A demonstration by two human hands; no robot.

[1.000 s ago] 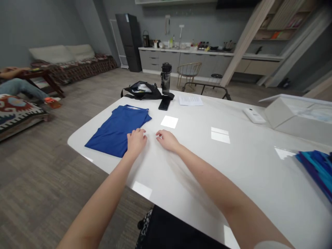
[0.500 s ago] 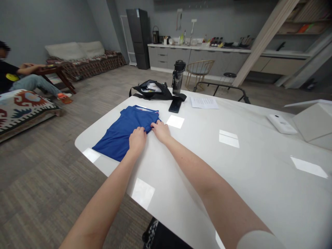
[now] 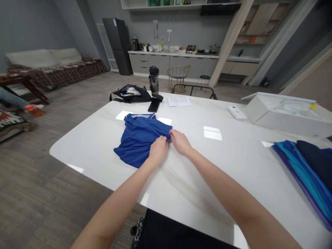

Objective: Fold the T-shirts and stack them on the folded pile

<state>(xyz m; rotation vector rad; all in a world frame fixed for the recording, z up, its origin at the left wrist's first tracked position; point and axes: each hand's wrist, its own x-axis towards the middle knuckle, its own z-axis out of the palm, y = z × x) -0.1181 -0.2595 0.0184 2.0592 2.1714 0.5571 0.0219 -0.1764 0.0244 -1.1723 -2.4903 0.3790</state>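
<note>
At the white table [image 3: 77,149], my left hand [image 3: 158,150] and right hand [image 3: 181,142], just apart, pinch the edge of one blue polo shirt [image 3: 137,142], which lies bunched, not yet flat. One stack of teal and navy garments [image 3: 303,169] waits well to my right; one phone [image 3: 154,105] lies beyond.

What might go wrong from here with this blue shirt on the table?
The blue shirt is bunched where the left hand and right hand meet it, so it may end up creased or uneven. Its collar also lies close to the black phone, which a sudden pull or flick of the cloth could knock.
</note>
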